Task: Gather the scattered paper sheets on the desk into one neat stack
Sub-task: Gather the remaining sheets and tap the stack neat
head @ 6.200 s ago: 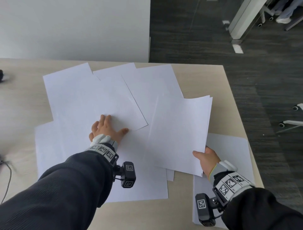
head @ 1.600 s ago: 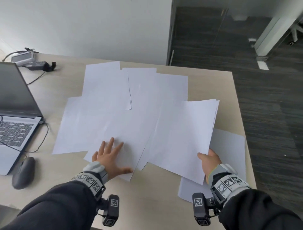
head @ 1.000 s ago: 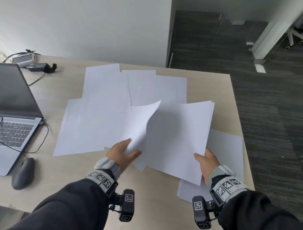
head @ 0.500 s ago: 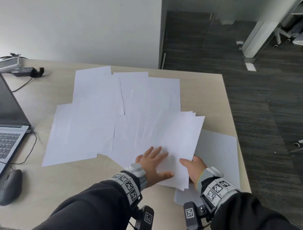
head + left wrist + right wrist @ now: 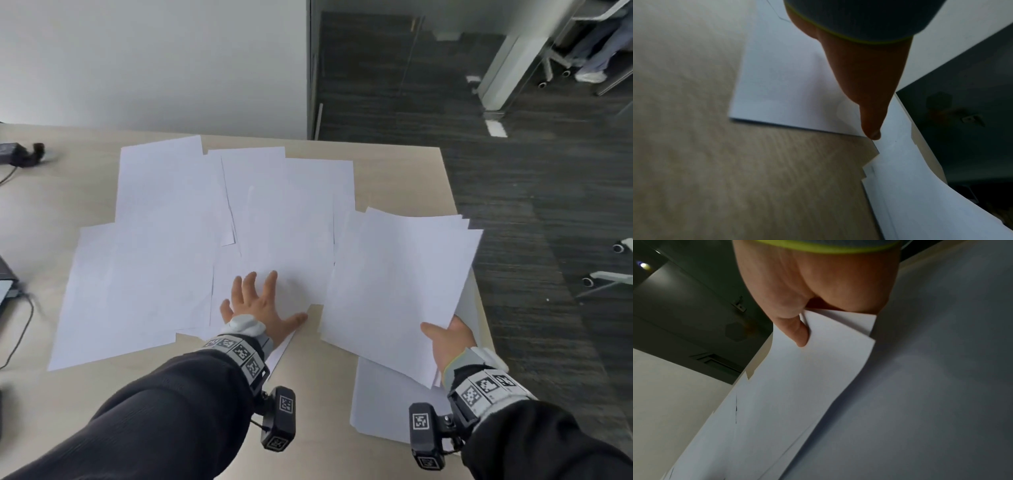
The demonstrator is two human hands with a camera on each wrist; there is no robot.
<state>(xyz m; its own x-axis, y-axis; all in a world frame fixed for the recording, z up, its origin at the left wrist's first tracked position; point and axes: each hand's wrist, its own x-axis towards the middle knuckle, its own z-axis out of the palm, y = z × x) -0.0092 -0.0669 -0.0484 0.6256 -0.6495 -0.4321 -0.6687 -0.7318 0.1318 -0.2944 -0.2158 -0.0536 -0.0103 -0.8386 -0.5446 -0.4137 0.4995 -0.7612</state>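
Observation:
White paper sheets lie spread and overlapping across the beige desk. My right hand pinches the near corner of a small bundle of sheets, lifted and tilted over the desk's right side; the right wrist view shows the thumb on top of that bundle. My left hand lies flat with spread fingers on a sheet in the middle of the desk, thumb at its near edge. One more sheet lies under the bundle near the right front corner.
A black power adapter with its cable sits at the desk's far left. A laptop corner and a cable show at the left edge. The desk's right edge drops to dark carpet, where chair wheels stand.
My left hand has left the bundle and moved left onto a sheet in the middle. My right hand has carried the bundle to the right and lifted it.

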